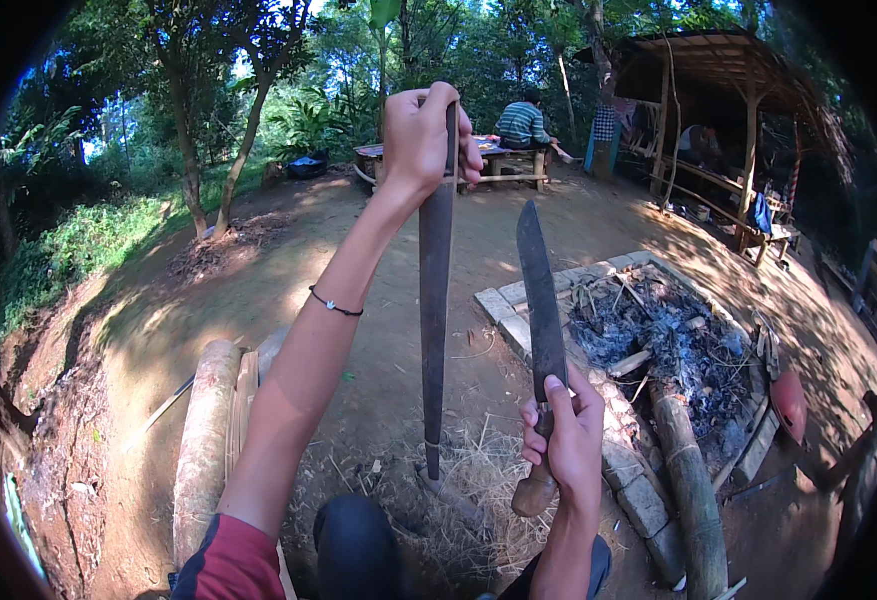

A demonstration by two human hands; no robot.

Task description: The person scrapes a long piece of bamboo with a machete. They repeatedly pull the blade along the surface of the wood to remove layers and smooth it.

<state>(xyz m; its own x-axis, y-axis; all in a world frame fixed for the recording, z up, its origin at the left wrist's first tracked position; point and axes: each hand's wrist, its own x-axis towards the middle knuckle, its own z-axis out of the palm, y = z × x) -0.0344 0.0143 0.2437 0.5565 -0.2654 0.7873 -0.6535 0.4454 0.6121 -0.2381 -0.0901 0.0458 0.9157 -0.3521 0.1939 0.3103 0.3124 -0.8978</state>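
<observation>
My left hand [423,140], raised high with a dark cord bracelet on the arm, is closed round the top of a long, dark, tapered piece [436,290]. The piece hangs nearly upright, and I cannot tell whether it is a sheath or a blade. Its narrow lower end comes down at a short piece of wood [453,495] on the straw-strewn ground. My right hand [568,430] grips a machete [540,290] by its wooden handle, dark blade pointing up. The machete and the long piece stand apart, side by side. My knee [356,545] shows below them.
To the right lies a fire pit of ash and charred sticks [658,330] edged with bricks [503,310]; a log [693,480] reaches into it. Another log [206,440] lies left. Farther off, a person [523,122] sits at a low table [503,160], near a thatched shelter [728,60].
</observation>
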